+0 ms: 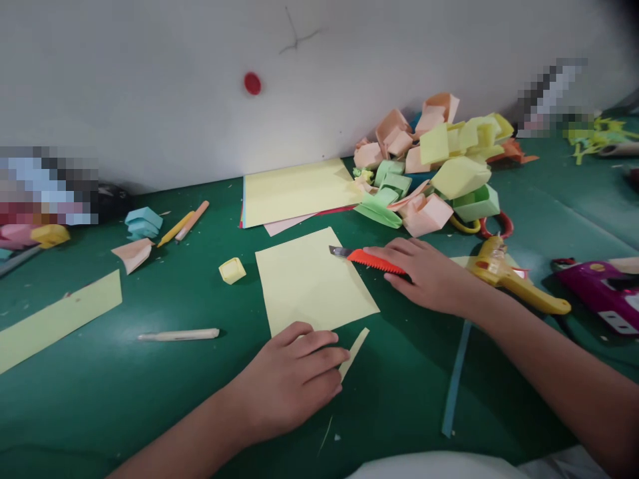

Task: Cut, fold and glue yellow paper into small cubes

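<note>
A pale yellow paper sheet (312, 279) lies on the green table (164, 392) in front of me. My right hand (424, 276) is closed on an orange utility knife (372, 261), whose blade tip rests at the sheet's upper right edge. My left hand (294, 379) lies with fingers curled at the sheet's near edge, pressing on a thin yellow paper strip (355, 349) beside it.
A pile of folded coloured paper pieces (434, 166) sits at the back right, a stack of yellow sheets (297, 189) behind. A yellow glue gun (514, 276), a purple tool (604, 289), red-handled scissors (494, 226), pencils (184, 223), a white stick (180, 334) and a long yellow strip (54, 319) lie around.
</note>
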`<state>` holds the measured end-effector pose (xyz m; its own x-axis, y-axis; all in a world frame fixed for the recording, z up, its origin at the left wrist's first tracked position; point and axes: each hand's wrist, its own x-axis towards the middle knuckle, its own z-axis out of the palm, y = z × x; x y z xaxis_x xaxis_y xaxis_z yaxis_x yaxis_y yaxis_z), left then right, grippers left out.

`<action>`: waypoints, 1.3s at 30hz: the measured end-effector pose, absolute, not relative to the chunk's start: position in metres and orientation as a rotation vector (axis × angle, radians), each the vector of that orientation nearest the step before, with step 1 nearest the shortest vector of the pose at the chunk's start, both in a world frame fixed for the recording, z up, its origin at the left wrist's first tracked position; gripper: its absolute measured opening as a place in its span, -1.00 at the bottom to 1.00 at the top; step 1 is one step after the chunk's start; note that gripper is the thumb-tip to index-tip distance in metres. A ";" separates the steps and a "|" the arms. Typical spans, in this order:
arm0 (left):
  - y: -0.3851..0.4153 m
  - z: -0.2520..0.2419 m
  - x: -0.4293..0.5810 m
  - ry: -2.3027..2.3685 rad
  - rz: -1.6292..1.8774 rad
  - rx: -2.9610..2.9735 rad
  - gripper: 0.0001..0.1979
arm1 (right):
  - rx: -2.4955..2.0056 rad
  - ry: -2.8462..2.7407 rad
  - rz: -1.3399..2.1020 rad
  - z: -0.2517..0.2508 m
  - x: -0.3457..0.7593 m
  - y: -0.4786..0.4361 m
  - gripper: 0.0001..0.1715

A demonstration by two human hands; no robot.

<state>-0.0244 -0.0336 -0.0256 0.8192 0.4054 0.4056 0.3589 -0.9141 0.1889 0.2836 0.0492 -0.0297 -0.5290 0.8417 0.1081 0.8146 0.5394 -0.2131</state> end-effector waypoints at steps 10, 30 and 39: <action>-0.021 -0.016 -0.032 1.023 0.883 2.392 -0.88 | -0.967 -2.580 0.634 -0.013 0.235 0.003 -0.50; -0.019 -0.016 -0.036 0.806 0.916 2.129 -0.74 | -0.919 -2.032 1.229 -0.011 0.206 -0.019 -0.69; -0.016 -0.018 -0.036 0.843 1.028 2.253 -0.80 | -0.910 -1.911 1.051 -0.014 0.209 -0.018 -0.85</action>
